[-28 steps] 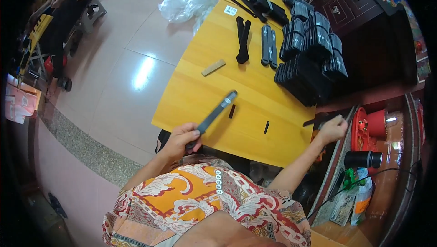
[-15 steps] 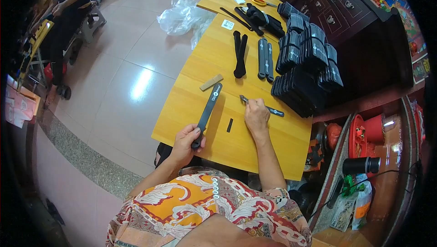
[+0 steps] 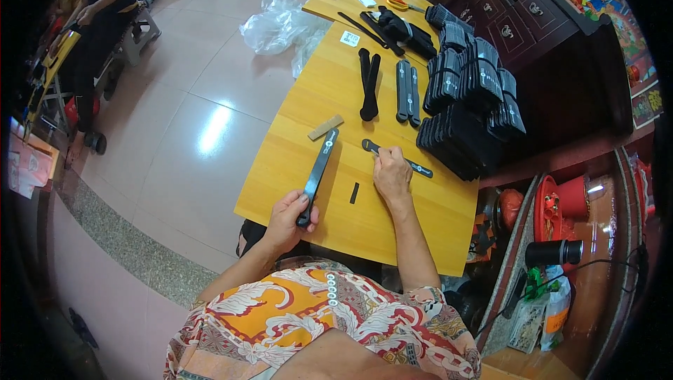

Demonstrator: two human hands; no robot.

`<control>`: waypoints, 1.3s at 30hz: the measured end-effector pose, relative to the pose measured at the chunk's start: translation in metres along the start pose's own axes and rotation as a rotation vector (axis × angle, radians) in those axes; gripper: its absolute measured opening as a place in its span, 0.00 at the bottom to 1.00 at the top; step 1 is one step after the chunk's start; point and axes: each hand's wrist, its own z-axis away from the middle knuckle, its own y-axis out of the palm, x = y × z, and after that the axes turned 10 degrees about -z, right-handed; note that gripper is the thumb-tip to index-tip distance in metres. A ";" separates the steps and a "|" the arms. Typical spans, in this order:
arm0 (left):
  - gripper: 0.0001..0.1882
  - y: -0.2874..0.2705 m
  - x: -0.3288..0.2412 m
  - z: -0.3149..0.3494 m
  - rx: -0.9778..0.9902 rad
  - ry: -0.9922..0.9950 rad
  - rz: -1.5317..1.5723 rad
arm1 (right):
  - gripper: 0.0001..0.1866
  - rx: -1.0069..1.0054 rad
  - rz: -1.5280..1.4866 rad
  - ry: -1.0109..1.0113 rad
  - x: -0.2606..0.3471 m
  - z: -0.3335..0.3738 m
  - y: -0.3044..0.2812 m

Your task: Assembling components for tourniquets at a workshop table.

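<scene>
My left hand (image 3: 287,219) is closed around the lower end of a flat black strap (image 3: 322,163) with white print. That strap points up and away over the yellow table (image 3: 280,177). Over to the right, my right hand (image 3: 392,173) pinches a second black strap (image 3: 423,169) lying across the tabletop. Its rounded end with a slot shows beyond my fingertips, and its middle is hidden under my hand. Between my hands lies a short thin black strip (image 3: 355,193). A small tan bar (image 3: 325,127) rests near the far tip of the first strap.
Farther up the table are crossed black straps (image 3: 369,85), printed straps side by side (image 3: 408,92), a black bundle (image 3: 413,35) and orange-handled scissors (image 3: 399,3). Stacks of banded black straps (image 3: 463,134) stand along the right edge. Clear plastic (image 3: 277,26) lies on the floor. A person (image 3: 105,15) sits far left.
My right hand has shifted slightly left with the strap beneath it, and more of its slotted end shows. The strap in my left hand has tilted slightly, and light now glints off it.
</scene>
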 end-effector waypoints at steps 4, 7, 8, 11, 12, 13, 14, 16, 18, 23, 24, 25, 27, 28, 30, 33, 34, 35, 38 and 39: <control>0.09 0.002 0.001 0.003 -0.015 -0.008 -0.002 | 0.05 -0.075 -0.039 -0.017 0.005 0.007 -0.008; 0.10 0.001 0.001 0.007 -0.006 -0.007 -0.055 | 0.06 -0.117 -0.126 0.025 0.024 0.020 -0.026; 0.10 0.001 0.003 0.008 -0.040 -0.016 -0.079 | 0.06 -0.091 -0.212 0.060 0.030 0.022 -0.027; 0.12 0.005 0.000 0.011 -0.075 0.014 -0.172 | 0.08 -0.012 -0.568 0.112 0.052 0.038 -0.033; 0.12 0.005 0.000 0.009 -0.082 0.025 -0.184 | 0.08 0.009 -0.625 0.128 0.057 0.049 -0.035; 0.13 0.005 0.001 0.008 -0.091 0.025 -0.198 | 0.08 0.058 -0.650 0.170 0.065 0.058 -0.039; 0.14 0.004 0.003 0.005 -0.071 0.021 -0.125 | 0.08 0.058 -0.695 0.161 0.073 0.062 -0.041; 0.16 0.007 -0.004 0.005 -0.056 -0.010 -0.061 | 0.07 0.084 -0.752 0.187 0.095 0.076 -0.046; 0.19 0.007 -0.010 -0.002 -0.081 -0.040 -0.069 | 0.06 0.127 -0.778 0.175 0.106 0.074 -0.046; 0.18 0.003 -0.005 -0.002 -0.080 -0.053 -0.007 | 0.06 0.219 -0.820 0.055 0.126 0.080 -0.041; 0.18 0.004 -0.005 -0.001 -0.081 -0.057 -0.005 | 0.06 0.213 -0.806 0.036 0.128 0.081 -0.039; 0.18 0.005 -0.005 0.002 -0.096 -0.064 -0.005 | 0.06 0.208 -0.792 0.018 0.131 0.083 -0.038; 0.17 0.006 -0.003 0.004 -0.110 -0.073 -0.002 | 0.06 0.211 -0.810 0.036 0.138 0.085 -0.038; 0.17 0.005 -0.003 0.005 -0.111 -0.065 -0.012 | 0.06 0.211 -0.829 0.049 0.140 0.085 -0.038; 0.17 0.004 -0.001 0.006 -0.113 -0.059 -0.020 | 0.06 0.204 -0.790 0.038 0.139 0.089 -0.036; 0.16 0.003 0.000 0.007 -0.083 -0.036 -0.027 | 0.06 0.190 -0.743 0.024 0.139 0.090 -0.035; 0.16 0.003 0.001 0.006 -0.082 -0.033 -0.033 | 0.06 0.184 -0.736 0.020 0.138 0.089 -0.035; 0.15 0.003 0.001 0.005 -0.080 -0.029 -0.040 | 0.06 0.185 -0.735 0.020 0.138 0.089 -0.036; 0.17 0.005 0.001 0.005 -0.100 -0.023 -0.069 | 0.05 0.199 -0.787 0.078 0.139 0.089 -0.038; 0.17 0.005 0.002 0.004 -0.101 -0.023 -0.069 | 0.05 0.210 -0.813 0.123 0.138 0.089 -0.038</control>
